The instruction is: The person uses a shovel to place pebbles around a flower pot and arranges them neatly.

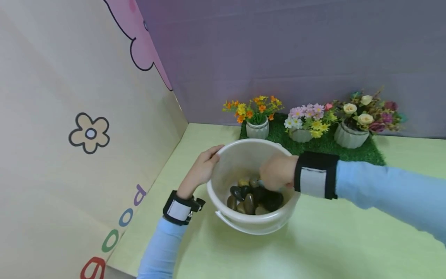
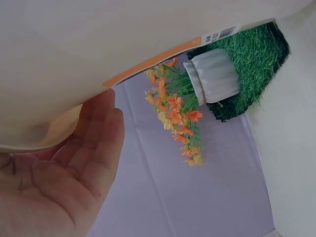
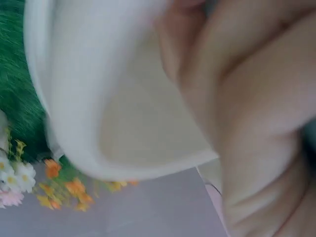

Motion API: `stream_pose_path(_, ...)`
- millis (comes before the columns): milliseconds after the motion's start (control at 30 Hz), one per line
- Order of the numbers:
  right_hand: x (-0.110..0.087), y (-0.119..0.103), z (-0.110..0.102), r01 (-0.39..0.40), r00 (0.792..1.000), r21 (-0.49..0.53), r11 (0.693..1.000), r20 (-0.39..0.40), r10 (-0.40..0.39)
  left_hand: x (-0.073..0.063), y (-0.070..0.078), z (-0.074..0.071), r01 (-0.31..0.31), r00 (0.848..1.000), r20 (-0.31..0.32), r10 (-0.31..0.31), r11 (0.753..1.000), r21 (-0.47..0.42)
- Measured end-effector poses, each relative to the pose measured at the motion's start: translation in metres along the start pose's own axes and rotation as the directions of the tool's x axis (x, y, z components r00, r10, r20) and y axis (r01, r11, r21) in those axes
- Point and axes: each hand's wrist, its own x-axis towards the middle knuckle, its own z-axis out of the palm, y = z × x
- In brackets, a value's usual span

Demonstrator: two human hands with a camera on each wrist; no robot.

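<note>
A white plastic bucket (image 1: 223, 211) stands on the pale green table, its handle (image 1: 240, 228) hanging down at the front. Several smooth dark and brown stones (image 1: 249, 203) lie at its bottom. My left hand (image 1: 204, 167) grips the rim at the left side; in the left wrist view its fingers (image 2: 101, 133) lie against the outer wall. Inside the bucket, my right hand (image 1: 278, 172) is curled just above the stones. A small bluish thing (image 3: 211, 6) shows between its fingers, mostly hidden, and its kind cannot be made out.
Behind the bucket, potted orange flowers (image 1: 258, 128), pink and yellow flowers (image 1: 301, 133) and cream and purple roses (image 1: 352, 135) stand on a green grass mat (image 1: 373, 155). A grey-purple wall (image 1: 296, 46) closes the back, a white printed wall (image 1: 45, 155) the left.
</note>
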Motion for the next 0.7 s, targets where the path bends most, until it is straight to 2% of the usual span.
stream_pose_path(167,0.003,-0.004,0.003,-0.021,0.997,-0.019,1.000,-0.076,0.019,0.001,0.002,-0.001,-0.016,1.000,0.000,0.016,1.000,0.003)
stream_pose_path(233,0.002,-0.004,0.004,-0.018,0.994,-0.022,1.000,-0.111,0.016,-0.002,0.008,-0.002,-0.016,1.000,0.001,0.016,1.000,0.006)
stream_pose_path(400,0.004,0.000,0.009,0.003,0.979,-0.029,1.000,-0.202,-0.009,-0.001,0.008,-0.001,-0.015,1.000,0.004,0.015,0.999,0.037)
stream_pose_path(467,0.006,0.000,0.011,0.015,0.970,-0.025,1.000,-0.243,-0.021,0.001,0.001,-0.001,-0.011,1.000,0.001,0.011,0.997,0.070)
stream_pose_path(600,0.006,-0.002,0.016,0.028,0.949,-0.027,0.999,-0.312,-0.035,0.000,0.001,-0.002,-0.001,1.000,0.006,0.001,0.992,0.124)
stream_pose_path(667,0.005,-0.001,0.020,0.056,0.928,-0.023,0.998,-0.367,-0.061,0.000,0.003,-0.002,-0.003,1.000,0.011,0.002,0.992,0.130)
stream_pose_path(700,0.003,0.000,0.023,0.077,0.909,-0.042,0.996,-0.408,-0.087,0.001,0.003,-0.002,-0.004,1.000,0.014,0.002,0.991,0.130)
